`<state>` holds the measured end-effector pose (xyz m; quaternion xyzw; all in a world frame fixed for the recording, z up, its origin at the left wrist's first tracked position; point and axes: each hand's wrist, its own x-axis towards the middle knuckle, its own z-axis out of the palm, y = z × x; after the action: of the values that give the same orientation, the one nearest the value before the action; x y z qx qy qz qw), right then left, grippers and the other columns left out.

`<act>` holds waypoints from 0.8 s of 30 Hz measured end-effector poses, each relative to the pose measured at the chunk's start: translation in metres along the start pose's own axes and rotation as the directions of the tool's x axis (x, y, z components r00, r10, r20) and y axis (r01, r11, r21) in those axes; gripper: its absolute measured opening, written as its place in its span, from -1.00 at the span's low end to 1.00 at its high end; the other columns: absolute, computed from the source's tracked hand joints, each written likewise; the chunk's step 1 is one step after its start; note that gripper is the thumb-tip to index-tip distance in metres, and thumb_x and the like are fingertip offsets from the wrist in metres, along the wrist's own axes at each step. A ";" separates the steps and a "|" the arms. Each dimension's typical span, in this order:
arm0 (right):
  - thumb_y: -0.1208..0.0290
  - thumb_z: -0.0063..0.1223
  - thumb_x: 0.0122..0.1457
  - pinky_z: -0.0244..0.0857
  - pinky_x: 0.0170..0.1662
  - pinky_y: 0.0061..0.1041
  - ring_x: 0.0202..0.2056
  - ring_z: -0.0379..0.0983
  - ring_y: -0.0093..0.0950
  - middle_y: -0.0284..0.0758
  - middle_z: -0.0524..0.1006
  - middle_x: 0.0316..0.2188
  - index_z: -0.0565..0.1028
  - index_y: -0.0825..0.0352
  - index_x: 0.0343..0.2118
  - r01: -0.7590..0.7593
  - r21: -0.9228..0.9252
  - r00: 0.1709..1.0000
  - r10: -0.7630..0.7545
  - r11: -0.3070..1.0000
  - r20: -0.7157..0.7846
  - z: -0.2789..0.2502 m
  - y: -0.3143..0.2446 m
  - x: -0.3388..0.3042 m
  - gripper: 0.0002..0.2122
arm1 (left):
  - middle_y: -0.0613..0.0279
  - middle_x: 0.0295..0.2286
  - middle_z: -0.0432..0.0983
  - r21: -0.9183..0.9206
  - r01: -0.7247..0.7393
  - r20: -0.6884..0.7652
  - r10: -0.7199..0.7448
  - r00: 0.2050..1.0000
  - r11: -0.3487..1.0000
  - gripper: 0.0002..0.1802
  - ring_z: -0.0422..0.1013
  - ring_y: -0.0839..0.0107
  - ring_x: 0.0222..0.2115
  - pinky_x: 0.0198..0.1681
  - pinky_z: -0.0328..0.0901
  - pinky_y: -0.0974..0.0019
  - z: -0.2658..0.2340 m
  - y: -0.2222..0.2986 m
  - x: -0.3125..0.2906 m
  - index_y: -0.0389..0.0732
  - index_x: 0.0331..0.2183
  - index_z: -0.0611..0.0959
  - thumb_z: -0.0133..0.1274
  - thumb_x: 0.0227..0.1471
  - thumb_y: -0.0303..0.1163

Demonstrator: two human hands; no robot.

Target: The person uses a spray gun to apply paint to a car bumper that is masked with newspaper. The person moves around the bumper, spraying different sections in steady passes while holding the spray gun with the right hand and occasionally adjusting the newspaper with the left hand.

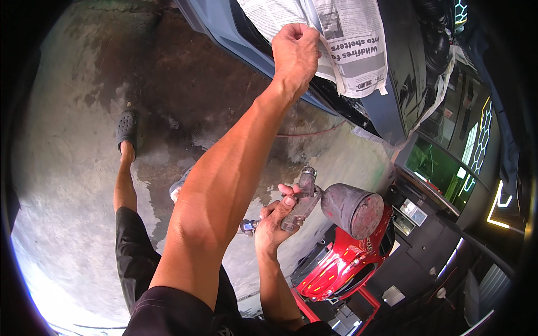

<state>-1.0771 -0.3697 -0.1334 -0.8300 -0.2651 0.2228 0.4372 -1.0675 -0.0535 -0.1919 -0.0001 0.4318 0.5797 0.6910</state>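
Observation:
My left hand [296, 53] reaches up to a sheet of newspaper [358, 56] that covers part of a grey-blue car body panel [221, 36]. Its fingers are bent closed at the paper's edge and appear to pinch it; the fingertips are partly hidden. Lower down, my right hand [276, 223] is wrapped around a paint spray gun [302, 207], stained with dried overspray. The gun's grey cup [353, 210] sticks out to the right, its round end smeared with reddish paint. A hose fitting [248, 227] shows left of that hand. The gun stays apart from the panel.
Below the panel lies a concrete floor [73, 84] with a dark wet patch [185, 73]. A thin red hose [308, 133] runs across it. My foot in a grey clog [127, 126] stands at left. A red car [342, 263] is beyond the gun, and black plastic sheeting [437, 50] hangs upper right.

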 end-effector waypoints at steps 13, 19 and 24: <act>0.05 0.03 0.56 0.18 -0.54 -0.63 -0.61 0.22 -0.70 -0.24 0.55 0.01 0.30 0.42 0.25 0.033 0.035 0.999 -0.034 0.999 0.034 0.014 -0.003 0.002 -0.50 | 0.22 -0.37 0.65 -0.101 0.065 0.124 -0.053 0.991 0.993 -0.84 0.54 0.43 -0.39 -0.18 0.50 0.31 -0.013 0.001 0.010 -0.26 -0.23 0.67 0.20 0.27 -0.35; 0.04 0.01 0.56 0.18 -0.53 -0.64 -0.60 0.24 -0.70 -0.23 0.55 0.01 0.30 0.41 0.27 0.013 -0.002 0.999 -0.013 1.000 0.035 0.021 -0.009 -0.004 -0.49 | 0.28 -0.31 0.66 -0.029 0.096 0.152 -0.090 0.984 0.995 -0.79 0.52 0.50 -0.39 -0.25 0.51 0.34 -0.054 0.001 0.013 -0.30 -0.14 0.71 0.22 0.31 -0.35; 0.06 0.02 0.56 0.15 -0.52 -0.66 -0.54 0.24 -0.71 -0.29 0.55 0.02 0.31 0.38 0.27 0.002 -0.014 0.998 -0.001 1.000 0.067 0.027 -0.010 -0.008 -0.51 | 0.28 -0.26 0.68 0.076 0.010 0.013 -0.011 1.000 0.997 -0.72 0.54 0.54 -0.34 -0.20 0.50 0.38 -0.076 0.028 0.027 -0.31 -0.06 0.74 0.28 0.29 -0.34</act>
<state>-1.1020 -0.3537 -0.1376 -0.8249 -0.2817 0.2483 0.4226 -1.1365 -0.0608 -0.2416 0.0276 0.4489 0.5594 0.6963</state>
